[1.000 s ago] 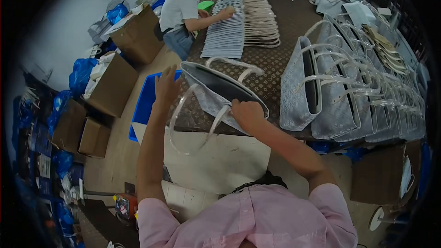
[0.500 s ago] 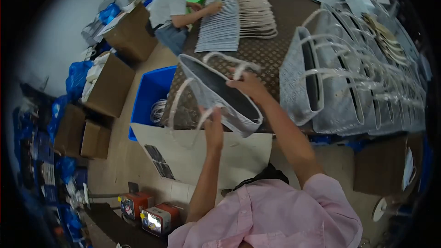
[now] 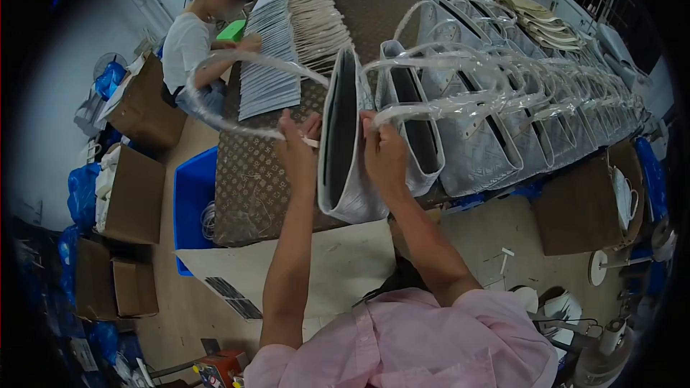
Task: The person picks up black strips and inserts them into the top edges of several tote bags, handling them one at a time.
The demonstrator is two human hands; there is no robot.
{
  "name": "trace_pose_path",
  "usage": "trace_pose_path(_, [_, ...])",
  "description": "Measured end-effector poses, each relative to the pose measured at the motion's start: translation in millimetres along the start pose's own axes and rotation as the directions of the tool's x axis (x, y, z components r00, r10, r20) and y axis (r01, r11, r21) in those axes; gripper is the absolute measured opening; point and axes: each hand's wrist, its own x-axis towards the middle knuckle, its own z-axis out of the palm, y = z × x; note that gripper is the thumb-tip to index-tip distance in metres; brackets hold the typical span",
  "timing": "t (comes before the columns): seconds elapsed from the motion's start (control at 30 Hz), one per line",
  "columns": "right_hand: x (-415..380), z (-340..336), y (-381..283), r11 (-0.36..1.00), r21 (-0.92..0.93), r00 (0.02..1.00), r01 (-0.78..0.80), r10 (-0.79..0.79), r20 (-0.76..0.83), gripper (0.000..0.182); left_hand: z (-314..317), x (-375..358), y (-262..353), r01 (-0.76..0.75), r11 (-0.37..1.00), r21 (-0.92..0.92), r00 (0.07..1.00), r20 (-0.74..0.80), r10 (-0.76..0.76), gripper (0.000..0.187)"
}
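A silver-white tote bag (image 3: pixel 341 172) with a dark opening stands upright at the table's front edge. My left hand (image 3: pixel 300 145) is closed on its left handle, close to where the handle meets the bag. On the other side, my right hand (image 3: pixel 384 151) grips the right handle near its base. Both handles are wrapped in clear plastic; the left one loops out over the table. Right beside this bag begins a row of similar tote bags (image 3: pixel 474 147), standing close together with their wrapped handles raised.
Flat grey pieces with pale straps (image 3: pixel 269 65) lie fanned on the patterned table (image 3: pixel 244 165). A person in a white shirt (image 3: pixel 188 43) works at the far left. Below stand a blue bin (image 3: pixel 188 201), cardboard boxes (image 3: pixel 136 194) and a pale board (image 3: pixel 338 259).
The bag has turned from a slant to upright and moved right, next to the row. My right hand has moved from the far handle to the bag's right side. The view has shifted right.
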Motion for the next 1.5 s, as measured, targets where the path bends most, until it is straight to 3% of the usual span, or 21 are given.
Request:
trace_pose_path(0.07, [-1.9,3.0,43.4,0.995,-0.102,0.996,0.023,-0.032,-0.082,0.024,9.3,5.5,-49.8,-0.062,0.979,0.194,0.993,0.109,0.041,0.064])
trace_pose_path(0.1, [-4.6,4.4,64.6,0.998,-0.031,0.995,-0.058,0.056,-0.086,0.023,11.3,-5.7,-61.2,-0.059,0.981,0.186,0.991,0.127,0.035,0.064])
trace_pose_path(0.2, [10.6,-4.1,75.3,0.987,0.089,0.980,-0.134,0.145,-0.137,0.021,23.5,-43.1,-74.8,0.088,0.956,0.280,0.943,0.285,-0.170,0.062])
trace_pose_path(0.37, [19.5,2.4,89.0,0.949,0.299,0.961,-0.104,0.173,-0.216,0.023,7.2,-99.9,-70.1,-0.186,0.948,0.260,0.933,0.348,0.087,0.080])
trace_pose_path(0.43, [15.8,-1.4,78.6,0.920,0.350,0.961,-0.175,0.238,-0.144,0.025,-18.8,-101.3,-109.7,-0.303,0.891,0.338,0.875,0.469,0.119,0.095])
trace_pose_path(0.53, [2.9,-8.5,74.8,0.887,0.381,0.958,-0.263,0.287,-0.007,0.030,-35.9,-99.4,-138.0,-0.193,0.773,0.605,0.927,0.370,-0.058,0.103])
trace_pose_path(0.6, [-16.7,-13.7,77.6,0.950,0.212,0.973,-0.231,0.224,0.059,0.029,-54.2,-92.4,-165.4,-0.133,0.779,0.613,0.925,0.359,-0.125,0.104])
trace_pose_path(0.67, [-44.8,-27.7,76.2,0.911,0.266,0.943,-0.314,0.267,0.201,0.030,-65.2,-94.6,-175.3,-0.111,0.774,0.624,0.926,0.347,-0.147,0.099])
trace_pose_path(0.73, [-72.4,-45.5,84.6,0.983,0.137,0.964,-0.119,0.082,0.252,0.031,-65.7,-93.4,-169.0,-0.046,0.800,0.598,0.905,0.364,-0.219,0.089])
trace_pose_path(0.8, [-104.6,-67.4,97.1,0.960,0.232,0.943,-0.158,0.077,0.322,0.032,-72.0,-100.0,-173.7,0.075,0.805,0.588,0.864,0.365,-0.347,0.072])
trace_pose_path(0.93, [-154.7,-127.1,146.1,0.957,-0.183,0.627,-0.225,0.286,0.724,0.028,-47.0,-125.2,-173.6,-0.013,0.889,0.457,0.928,0.337,-0.160,0.063])
trace_pose_path(1.0, [-193.1,-155.2,179.8,0.866,-0.422,0.455,-0.267,0.499,0.737,0.029,-81.4,-148.0,-207.1,-0.239,0.743,0.625,0.947,0.319,0.037,0.068])
trace_pose_path(1.03, [-208.7,-171.0,187.9,0.802,-0.535,0.383,-0.264,0.597,0.705,0.030,-85.5,-168.1,-205.1,-0.253,0.748,0.614,0.942,0.333,0.045,0.068])
trace_pose_path(1.07, [-224.9,-186.2,191.3,0.726,-0.639,0.307,-0.253,0.687,0.659,0.030,-89.5,-191.8,-201.6,-0.205,0.578,0.790,0.956,0.289,-0.055,0.068])
trace_pose_path(1.1, [-246.0,-204.8,192.3,0.724,-0.639,0.316,-0.258,0.689,0.653,0.030,-98.4,-218.8,-199.4,-0.151,0.366,0.918,0.965,0.217,-0.145,0.069])
trace_pose_path(1.17, [-288.6,-240.2,187.4,0.673,-0.718,0.285,-0.175,0.733,0.618,0.031,-138.8,-271.4,-236.5,0.009,0.489,0.872,0.947,0.150,-0.285,0.058])
trace_pose_path(1.23, [-318.7,-272.0,169.8,0.674,-0.717,0.281,-0.176,0.733,0.620,0.030,-187.2,-330.8,-278.0,0.097,0.581,0.808,0.841,0.246,-0.482,0.051])
trace_pose_path(1.3, [-345.3,-302.3,160.5,0.683,-0.713,0.271,-0.157,0.724,0.634,0.030,-218.6,-407.4,-298.9,0.453,0.302,0.839,0.647,-0.076,-0.759,0.043])
trace_pose_path(1.33, [-362.4,-310.3,167.6,0.698,-0.708,0.293,-0.111,0.703,0.648,0.026,-233.6,-441.4,-302.0,0.519,0.155,0.841,0.524,-0.169,-0.835,0.041])
trace_pose_path(1.43, [-374.8,-323.7,169.2,0.726,-0.687,0.318,-0.027,0.658,0.683,0.024,-254.0,-526.9,-307.2,0.450,-0.013,0.893,0.280,-0.155,-0.947,0.037])
trace_pose_path(1.5, [-374.8,-330.2,168.5,0.735,-0.678,0.311,0.001,0.644,0.699,0.024,-254.9,-551.2,-302.8,0.413,-0.075,0.908,0.203,-0.172,-0.964,0.034])
